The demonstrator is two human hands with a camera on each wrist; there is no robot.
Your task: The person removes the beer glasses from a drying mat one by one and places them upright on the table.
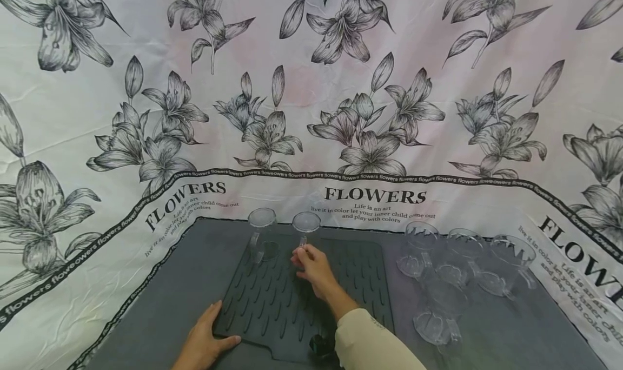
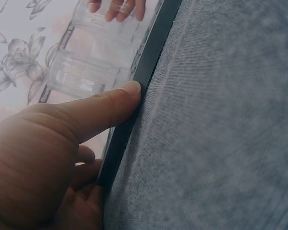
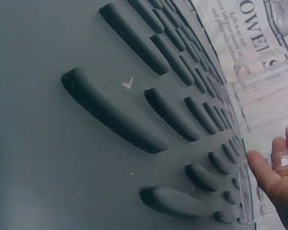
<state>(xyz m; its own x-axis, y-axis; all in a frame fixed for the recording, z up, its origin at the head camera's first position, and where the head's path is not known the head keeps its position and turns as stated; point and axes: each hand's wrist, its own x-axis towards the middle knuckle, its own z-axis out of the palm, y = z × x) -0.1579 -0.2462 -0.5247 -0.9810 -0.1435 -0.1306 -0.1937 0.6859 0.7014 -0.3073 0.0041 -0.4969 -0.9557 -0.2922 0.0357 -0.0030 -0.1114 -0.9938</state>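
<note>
My right hand pinches the handle of a clear glass mug at the far edge of a dark drying mat. The hand hides part of the mug's lower side. Just left of it, a second glass mug stands on the mat, its handle toward the near left. My left hand grips the mat's near left corner. In the left wrist view, the thumb lies on the mat's edge, with fingers curled at the corner. Raised ridges cover the mat in the right wrist view.
Several clear glass mugs with fluted bases stand on the grey table, right of the mat. A floral cloth hangs behind the table. A small black object shows by my right sleeve.
</note>
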